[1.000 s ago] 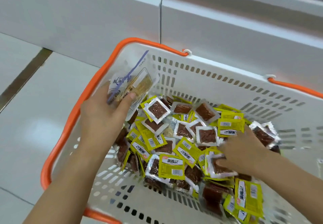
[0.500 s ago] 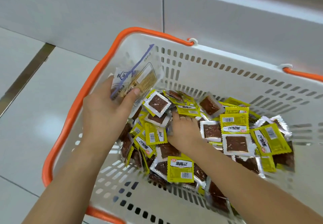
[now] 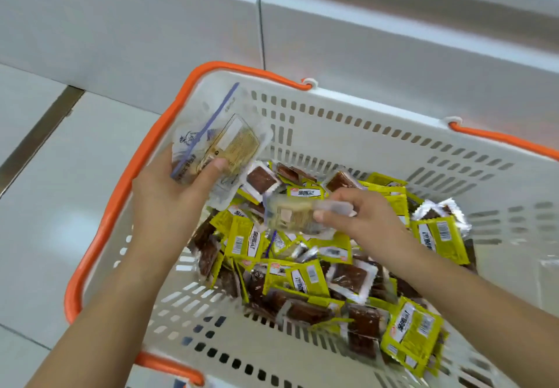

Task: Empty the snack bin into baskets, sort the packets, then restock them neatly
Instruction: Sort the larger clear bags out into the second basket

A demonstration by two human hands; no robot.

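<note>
My right hand (image 3: 360, 218) pinches a blurred clear packet of pale snack (image 3: 298, 215), long axis level, just right of the matching clear packets (image 3: 217, 145) my left hand (image 3: 169, 197) grips above the white slotted basket (image 3: 348, 121).

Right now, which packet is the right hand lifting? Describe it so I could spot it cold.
Start at the white basket with orange handles, half full of yellow and brown packets. Above the middle of that pile the right hand pinches one packet by its edge. It is clear with pale beige contents, like the stack in the left hand, unlike the yellow and brown ones below.
</note>
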